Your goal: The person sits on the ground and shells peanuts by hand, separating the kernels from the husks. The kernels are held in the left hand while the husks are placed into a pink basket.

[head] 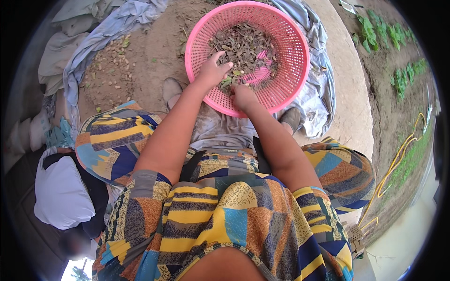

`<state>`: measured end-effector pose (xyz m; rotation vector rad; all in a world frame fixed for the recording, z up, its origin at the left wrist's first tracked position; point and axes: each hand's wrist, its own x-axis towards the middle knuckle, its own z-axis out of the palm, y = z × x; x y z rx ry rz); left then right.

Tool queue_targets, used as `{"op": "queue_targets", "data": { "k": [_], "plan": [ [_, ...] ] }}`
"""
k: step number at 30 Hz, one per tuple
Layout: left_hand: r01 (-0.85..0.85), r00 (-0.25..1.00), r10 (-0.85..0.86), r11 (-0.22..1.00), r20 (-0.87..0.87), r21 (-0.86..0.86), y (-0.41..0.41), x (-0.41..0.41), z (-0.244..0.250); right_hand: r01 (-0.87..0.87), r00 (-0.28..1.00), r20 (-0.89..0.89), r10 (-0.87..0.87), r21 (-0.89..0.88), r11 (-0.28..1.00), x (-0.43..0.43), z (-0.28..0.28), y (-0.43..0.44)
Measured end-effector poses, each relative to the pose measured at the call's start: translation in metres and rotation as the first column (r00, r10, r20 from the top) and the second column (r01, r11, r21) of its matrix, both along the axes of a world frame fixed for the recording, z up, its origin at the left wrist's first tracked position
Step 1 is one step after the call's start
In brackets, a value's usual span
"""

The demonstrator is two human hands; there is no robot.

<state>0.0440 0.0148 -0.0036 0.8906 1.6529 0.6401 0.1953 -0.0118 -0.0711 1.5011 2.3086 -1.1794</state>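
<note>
A pink perforated plastic basket [298,66] sits on the ground cloth in front of me. Dry leaves and plant debris [242,42] cover much of its bottom, with a few pale pods [247,84] among them. My left hand [213,70] reaches over the near left rim, its thumb and fingers spread above the debris with nothing seen in them. Close to the near wall, my right hand [243,97] is lower, its fingers curled down at the leaves. Whether those fingertips pinch anything is hidden. Some green leaves [226,81] lie between the two hands.
Peanut-like pods [117,66] lie scattered on the soil at left, beside bunched pale cloth [79,66] and stacked sacks [63,52]. Another person [65,193] is at lower left. A concrete strip [351,77], green plants [367,33] and a yellow hose [397,158] are at right.
</note>
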Motion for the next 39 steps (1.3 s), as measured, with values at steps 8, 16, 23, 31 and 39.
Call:
{"op": "queue_targets", "data": {
  "k": [8, 16, 23, 31, 39],
  "plan": [
    [-0.202, 0.834, 0.250, 0.968, 0.492, -0.149, 0.003, -0.007, 0.017, 0.564, 0.805, -0.191, -0.562, -0.048, 0.824, 0.023, 0.012, 0.031],
    [-0.339, 0.732, 0.406, 0.914, 0.548, -0.223, 0.004, -0.009, 0.013, -0.064, 0.974, -0.148, 0.174, 0.553, 0.831, 0.001, -0.001, 0.013],
    [-0.342, 0.730, 0.391, 0.919, 0.561, -0.195, 0.002, -0.015, 0.006, -0.203, 0.963, 0.216, 0.163, 0.174, 0.964, 0.011, 0.004, 0.004],
    [-0.327, 0.774, 0.379, 0.925, 0.508, -0.191, 0.003, -0.010, 0.002, 0.283, 0.958, -0.008, -0.288, 0.199, 0.938, 0.062, -0.047, 0.026],
    [-0.319, 0.778, 0.379, 0.925, 0.501, -0.205, 0.002, -0.006, 0.001, 0.667, 0.412, -0.277, -0.868, -0.557, 0.494, 0.042, -0.051, 0.042]
  ]
}}
